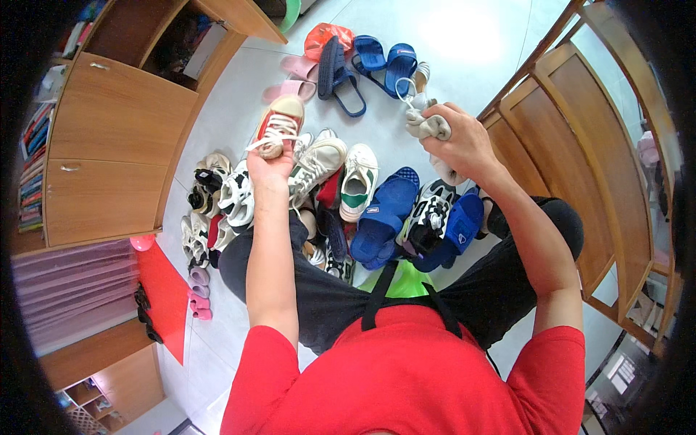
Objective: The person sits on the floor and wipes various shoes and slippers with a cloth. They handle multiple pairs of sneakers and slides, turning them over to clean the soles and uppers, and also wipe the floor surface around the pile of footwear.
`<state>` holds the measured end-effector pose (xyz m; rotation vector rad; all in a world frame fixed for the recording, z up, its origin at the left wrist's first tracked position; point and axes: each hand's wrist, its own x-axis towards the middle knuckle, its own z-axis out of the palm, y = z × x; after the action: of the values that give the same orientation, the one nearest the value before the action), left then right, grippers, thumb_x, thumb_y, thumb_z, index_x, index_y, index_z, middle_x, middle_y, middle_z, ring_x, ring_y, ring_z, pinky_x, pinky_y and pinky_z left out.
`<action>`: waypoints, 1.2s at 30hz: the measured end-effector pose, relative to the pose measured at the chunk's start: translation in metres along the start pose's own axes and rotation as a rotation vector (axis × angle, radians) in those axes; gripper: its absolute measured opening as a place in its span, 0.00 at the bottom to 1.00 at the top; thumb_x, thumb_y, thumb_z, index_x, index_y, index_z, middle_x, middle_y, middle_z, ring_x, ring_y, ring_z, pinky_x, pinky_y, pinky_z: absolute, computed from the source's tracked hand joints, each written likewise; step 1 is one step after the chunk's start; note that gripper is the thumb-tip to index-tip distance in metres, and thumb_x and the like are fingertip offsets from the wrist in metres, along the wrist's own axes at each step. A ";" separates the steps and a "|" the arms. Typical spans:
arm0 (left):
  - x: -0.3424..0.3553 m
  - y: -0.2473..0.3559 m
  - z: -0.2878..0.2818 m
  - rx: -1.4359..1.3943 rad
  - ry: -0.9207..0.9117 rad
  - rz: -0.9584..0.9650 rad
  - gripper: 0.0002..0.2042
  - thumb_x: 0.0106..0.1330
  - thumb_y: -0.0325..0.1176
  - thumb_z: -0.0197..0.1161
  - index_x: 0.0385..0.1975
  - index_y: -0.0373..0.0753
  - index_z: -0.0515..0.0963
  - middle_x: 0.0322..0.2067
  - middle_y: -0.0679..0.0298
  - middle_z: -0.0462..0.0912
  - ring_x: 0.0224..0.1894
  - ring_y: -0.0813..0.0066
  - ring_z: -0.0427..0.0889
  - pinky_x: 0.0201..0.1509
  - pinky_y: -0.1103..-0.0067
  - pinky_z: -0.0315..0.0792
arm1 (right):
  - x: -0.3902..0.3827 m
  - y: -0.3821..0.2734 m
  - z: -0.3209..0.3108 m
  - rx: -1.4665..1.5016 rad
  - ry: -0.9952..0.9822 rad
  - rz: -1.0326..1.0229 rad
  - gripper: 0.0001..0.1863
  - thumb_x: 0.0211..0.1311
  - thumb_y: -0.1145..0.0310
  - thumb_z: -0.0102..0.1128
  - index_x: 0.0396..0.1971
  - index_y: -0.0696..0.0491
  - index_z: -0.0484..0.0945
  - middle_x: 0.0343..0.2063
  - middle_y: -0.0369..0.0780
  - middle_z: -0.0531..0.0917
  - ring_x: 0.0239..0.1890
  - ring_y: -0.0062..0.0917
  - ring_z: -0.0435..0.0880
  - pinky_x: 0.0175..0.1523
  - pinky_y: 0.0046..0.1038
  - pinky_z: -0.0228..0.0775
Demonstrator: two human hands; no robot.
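My left hand [270,163] grips a red-and-cream canvas sneaker [283,116] with white laces, held up at the left of the shoe rows. My right hand [460,141] is closed on a pale, lumpy item [424,125] with a thin white cord loop; I cannot make out exactly what it is. Below both hands are white sneakers [319,163], a white shoe with a green heel [360,181], blue slides [380,221], a black-and-white sneaker [428,221] and several other shoes packed close together.
Navy slides [333,69], blue slides [399,69], pink slippers [290,90] and a red bag [326,40] lie farther forward. A wooden cabinet [123,116] stands left, above a red mat [159,290] and small pink clogs [199,304]. Wooden railing panels [558,167] run along the right.
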<state>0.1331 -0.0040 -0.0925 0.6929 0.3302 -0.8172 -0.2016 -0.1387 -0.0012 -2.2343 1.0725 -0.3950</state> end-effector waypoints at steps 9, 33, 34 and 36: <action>0.087 0.002 -0.088 0.208 0.251 -0.129 0.13 0.65 0.36 0.47 0.42 0.35 0.72 0.43 0.55 0.77 0.45 0.56 0.76 0.48 0.58 0.72 | -0.010 -0.010 -0.014 0.068 0.052 -0.157 0.16 0.44 0.66 0.63 0.37 0.50 0.76 0.36 0.41 0.77 0.40 0.39 0.78 0.43 0.34 0.71; 0.282 -0.170 -0.036 2.009 0.009 0.589 0.27 0.53 0.38 0.62 0.51 0.30 0.68 0.51 0.47 0.70 0.57 0.52 0.67 0.59 0.68 0.62 | -0.008 0.024 -0.037 -0.273 -0.273 -0.116 0.20 0.33 0.65 0.67 0.34 0.49 0.75 0.33 0.39 0.73 0.29 0.30 0.73 0.30 0.28 0.66; 0.294 -0.172 -0.037 2.009 -0.010 0.620 0.28 0.53 0.37 0.63 0.53 0.31 0.66 0.53 0.47 0.69 0.57 0.52 0.66 0.60 0.69 0.62 | -0.003 0.026 -0.037 -0.264 -0.292 -0.100 0.21 0.34 0.64 0.67 0.34 0.48 0.76 0.33 0.39 0.73 0.30 0.29 0.73 0.30 0.28 0.66; 0.316 -0.175 -0.036 2.006 -0.051 0.687 0.32 0.52 0.36 0.64 0.57 0.32 0.62 0.55 0.46 0.66 0.59 0.52 0.64 0.61 0.69 0.61 | 0.010 0.025 -0.034 -0.213 -0.307 -0.045 0.22 0.32 0.68 0.70 0.34 0.50 0.76 0.33 0.40 0.74 0.30 0.32 0.74 0.31 0.30 0.67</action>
<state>0.2056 -0.2391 -0.3588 2.4313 -0.9613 -0.2335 -0.2276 -0.1722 0.0090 -2.4094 0.9366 0.0486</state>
